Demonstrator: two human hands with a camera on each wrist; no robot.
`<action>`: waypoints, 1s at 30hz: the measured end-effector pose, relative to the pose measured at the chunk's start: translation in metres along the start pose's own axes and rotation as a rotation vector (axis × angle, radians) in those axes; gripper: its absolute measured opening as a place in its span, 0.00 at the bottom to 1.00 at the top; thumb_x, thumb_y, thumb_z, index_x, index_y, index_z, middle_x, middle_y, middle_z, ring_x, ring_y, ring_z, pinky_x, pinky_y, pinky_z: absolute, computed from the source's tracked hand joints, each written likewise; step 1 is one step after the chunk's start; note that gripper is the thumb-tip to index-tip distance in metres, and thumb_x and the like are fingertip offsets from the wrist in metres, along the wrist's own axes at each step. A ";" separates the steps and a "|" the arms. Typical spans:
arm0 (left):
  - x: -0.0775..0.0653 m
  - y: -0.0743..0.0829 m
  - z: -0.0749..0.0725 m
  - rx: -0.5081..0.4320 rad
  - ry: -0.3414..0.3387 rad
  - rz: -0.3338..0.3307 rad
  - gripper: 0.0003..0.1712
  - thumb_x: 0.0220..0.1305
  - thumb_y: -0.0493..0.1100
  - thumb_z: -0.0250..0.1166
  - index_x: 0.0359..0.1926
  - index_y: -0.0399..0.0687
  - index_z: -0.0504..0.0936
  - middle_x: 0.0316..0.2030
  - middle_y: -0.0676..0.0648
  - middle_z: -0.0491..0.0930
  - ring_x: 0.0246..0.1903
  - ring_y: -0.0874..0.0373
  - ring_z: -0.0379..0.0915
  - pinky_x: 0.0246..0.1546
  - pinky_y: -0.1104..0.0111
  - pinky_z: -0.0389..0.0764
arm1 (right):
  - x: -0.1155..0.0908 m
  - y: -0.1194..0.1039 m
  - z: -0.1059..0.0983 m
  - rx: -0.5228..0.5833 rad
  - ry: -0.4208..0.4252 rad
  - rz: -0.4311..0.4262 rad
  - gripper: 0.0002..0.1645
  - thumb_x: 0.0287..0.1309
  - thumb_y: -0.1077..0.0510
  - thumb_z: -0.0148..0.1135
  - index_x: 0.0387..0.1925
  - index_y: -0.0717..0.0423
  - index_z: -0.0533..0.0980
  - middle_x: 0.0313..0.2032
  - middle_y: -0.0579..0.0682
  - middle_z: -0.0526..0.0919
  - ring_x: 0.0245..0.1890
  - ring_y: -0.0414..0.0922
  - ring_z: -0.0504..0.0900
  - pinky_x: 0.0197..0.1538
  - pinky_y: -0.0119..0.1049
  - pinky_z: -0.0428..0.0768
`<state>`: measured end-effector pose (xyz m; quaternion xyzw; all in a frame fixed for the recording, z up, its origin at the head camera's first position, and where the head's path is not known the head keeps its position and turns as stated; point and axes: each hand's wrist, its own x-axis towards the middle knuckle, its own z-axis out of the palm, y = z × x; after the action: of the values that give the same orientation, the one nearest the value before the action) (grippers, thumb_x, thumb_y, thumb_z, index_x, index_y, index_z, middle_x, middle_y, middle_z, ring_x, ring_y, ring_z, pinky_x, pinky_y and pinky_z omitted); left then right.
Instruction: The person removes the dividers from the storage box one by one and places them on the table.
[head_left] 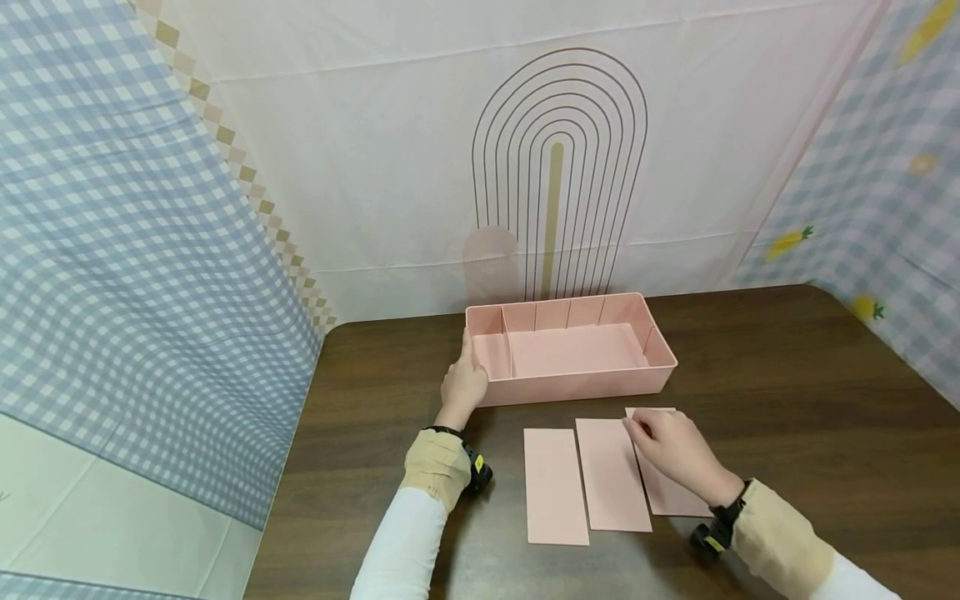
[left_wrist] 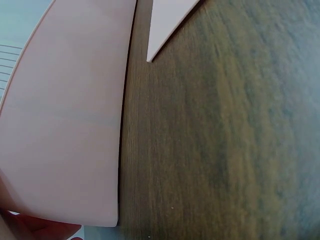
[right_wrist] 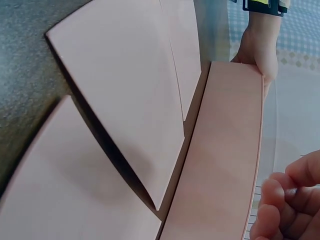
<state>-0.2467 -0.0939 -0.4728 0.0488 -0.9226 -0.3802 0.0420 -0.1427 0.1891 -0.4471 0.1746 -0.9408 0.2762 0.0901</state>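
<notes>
A pink rectangular box (head_left: pixel 577 386) with an open top stands on the table, one divider (head_left: pixel 507 343) near its left end. My left hand (head_left: pixel 463 387) holds the box at its left end wall, fingers along the outside; in the left wrist view the fingers (left_wrist: pixel 45 229) show only partly at the lower left. Before the box lie three flat pink panels: left (head_left: pixel 557 487), middle (head_left: pixel 613 475) and right (head_left: pixel 667 486). Above the right panel, partly covering it, hovers my right hand (head_left: pixel 678 450). Its fingers are loosely curled, with nothing seen between them in the right wrist view.
Dark wooden tabletop (head_left: pixel 787 375) extends around the box and panels. A white cloth (head_left: pixel 390 167) with arch lines hangs behind the table, with checked cloth (head_left: pixel 135 208) at the left and more at the right. Both wrists wear straps with small black cameras.
</notes>
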 end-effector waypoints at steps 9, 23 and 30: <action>0.000 -0.001 0.000 -0.017 0.010 0.014 0.35 0.63 0.38 0.44 0.70 0.52 0.45 0.17 0.45 0.68 0.12 0.54 0.60 0.13 0.64 0.60 | 0.005 -0.003 0.000 -0.011 0.017 0.002 0.19 0.56 0.61 0.55 0.13 0.49 0.63 0.11 0.40 0.58 0.11 0.36 0.57 0.17 0.31 0.60; 0.000 -0.001 0.000 -0.003 0.002 0.005 0.37 0.62 0.38 0.43 0.70 0.58 0.41 0.16 0.45 0.68 0.12 0.55 0.59 0.13 0.63 0.60 | 0.014 -0.008 0.001 -0.003 0.026 -0.028 0.20 0.57 0.60 0.54 0.12 0.48 0.63 0.11 0.39 0.58 0.11 0.35 0.57 0.16 0.31 0.60; 0.000 0.000 0.000 -0.004 0.009 0.011 0.36 0.63 0.38 0.43 0.70 0.56 0.43 0.16 0.45 0.68 0.12 0.55 0.59 0.13 0.64 0.59 | 0.020 -0.013 0.003 0.028 0.019 -0.042 0.18 0.56 0.61 0.55 0.13 0.49 0.64 0.12 0.40 0.59 0.12 0.36 0.59 0.17 0.32 0.61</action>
<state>-0.2462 -0.0945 -0.4728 0.0453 -0.9219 -0.3816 0.0486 -0.1567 0.1712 -0.4381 0.1931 -0.9320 0.2892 0.1023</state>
